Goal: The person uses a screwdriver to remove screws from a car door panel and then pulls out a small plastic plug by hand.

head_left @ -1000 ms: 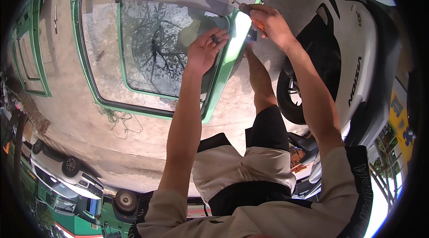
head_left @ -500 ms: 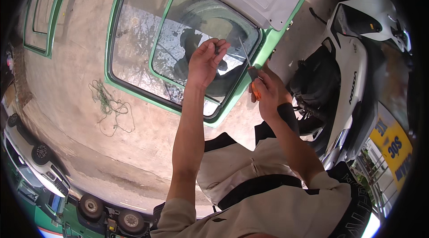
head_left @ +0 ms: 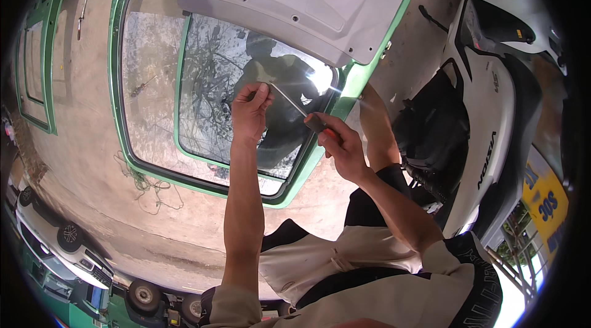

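My right hand is wrapped round the black and orange handle of a screwdriver. Its thin metal shaft slants up and left, and the tip comes close to the fingertips of my left hand. That hand is closed in a pinch; whatever sits between its fingers is too small to name. Both hands are above the window glass of a green vehicle door lying flat. A grey inner panel with a handle recess covers the door's far part.
Close on the right stands a white and black motorbike. Another green door lies at the far left, near a long thin tool. Tangled green rope rests on the concrete. A white car and a green truck are at lower left.
The screwdriver's tip has come over to my left fingertips; before, they were apart. Both hands now appear lower and further left. The view has shifted, showing more of the grey panel.
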A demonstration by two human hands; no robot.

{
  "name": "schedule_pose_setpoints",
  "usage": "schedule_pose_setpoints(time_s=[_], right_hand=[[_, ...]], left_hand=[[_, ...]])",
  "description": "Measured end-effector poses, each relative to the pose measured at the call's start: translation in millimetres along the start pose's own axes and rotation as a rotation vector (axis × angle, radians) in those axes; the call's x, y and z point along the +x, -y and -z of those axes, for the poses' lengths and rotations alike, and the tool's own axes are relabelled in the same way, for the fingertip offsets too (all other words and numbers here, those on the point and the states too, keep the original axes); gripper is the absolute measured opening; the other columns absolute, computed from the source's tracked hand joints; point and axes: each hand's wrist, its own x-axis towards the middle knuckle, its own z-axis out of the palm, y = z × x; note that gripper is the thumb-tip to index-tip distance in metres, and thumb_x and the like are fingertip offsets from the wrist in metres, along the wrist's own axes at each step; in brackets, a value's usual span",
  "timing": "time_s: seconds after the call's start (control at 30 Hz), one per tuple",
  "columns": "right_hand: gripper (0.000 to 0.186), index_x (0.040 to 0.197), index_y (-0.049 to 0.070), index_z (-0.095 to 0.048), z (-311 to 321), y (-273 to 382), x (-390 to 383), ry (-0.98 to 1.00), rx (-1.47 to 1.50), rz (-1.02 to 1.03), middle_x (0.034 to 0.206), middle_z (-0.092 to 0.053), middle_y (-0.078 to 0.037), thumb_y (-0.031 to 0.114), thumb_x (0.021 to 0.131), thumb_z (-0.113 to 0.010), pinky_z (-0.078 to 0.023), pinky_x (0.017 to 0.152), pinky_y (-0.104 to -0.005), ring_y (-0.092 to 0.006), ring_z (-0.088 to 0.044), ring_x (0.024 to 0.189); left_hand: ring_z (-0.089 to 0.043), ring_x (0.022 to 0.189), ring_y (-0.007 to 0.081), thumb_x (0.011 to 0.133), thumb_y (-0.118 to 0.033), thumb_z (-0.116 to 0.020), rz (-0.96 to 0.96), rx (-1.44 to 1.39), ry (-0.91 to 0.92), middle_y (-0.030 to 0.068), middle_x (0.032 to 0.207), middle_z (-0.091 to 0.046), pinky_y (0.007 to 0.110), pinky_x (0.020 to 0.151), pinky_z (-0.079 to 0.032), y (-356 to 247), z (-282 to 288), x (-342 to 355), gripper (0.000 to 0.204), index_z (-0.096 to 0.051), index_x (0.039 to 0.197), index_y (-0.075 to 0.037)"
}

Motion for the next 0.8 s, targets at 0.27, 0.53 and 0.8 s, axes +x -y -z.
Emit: schedule_pose_setpoints(time_s=[0.27, 0.53, 0.8], right_hand=[[0.043, 0.140, 0.001, -0.060, 89.8, 5.0, 67.3, -0.131, 0.035, -0.117, 0.113, -0.072, -0.001, 0.006, 0.099, -0.070, -0.047, 0.079, -0.0211, -0.0048, -0.057, 0.087], [0.029, 0.123, 0.006, -0.073, 110.5, 27.4, 104.0, -0.173, -0.426, 0.057, 0.103, -0.072, -0.008, 0.013, 0.095, -0.075, -0.052, 0.077, -0.0266, -0.0143, -0.064, 0.084], [0.026, 0.116, 0.004, -0.074, 113.8, 15.5, 111.1, -0.223, -0.345, 0.036, 0.103, -0.067, -0.010, 0.006, 0.089, -0.075, -0.055, 0.082, -0.0312, -0.0195, -0.069, 0.087]], left_hand=[[-0.069, 0.110, 0.0224, 0.099, 0.002, -0.065, 0.101, -0.191, 0.175, 0.0138, 0.117, -0.071, 0.027, 0.099, -0.059, 20.4, -53.6, 101.9, 0.022, -0.069, 0.121, 0.002], [-0.068, 0.114, 0.0270, 0.100, 0.002, -0.062, 0.148, -0.373, 0.330, 0.0146, 0.119, -0.069, 0.024, 0.093, -0.063, 28.0, -63.2, 142.9, 0.025, -0.067, 0.125, 0.001], [-0.071, 0.105, 0.0256, 0.092, 0.005, -0.072, 0.068, -0.085, 0.379, 0.0144, 0.110, -0.072, 0.033, 0.098, -0.061, 18.3, -55.7, 149.0, 0.025, -0.071, 0.117, 0.002]])
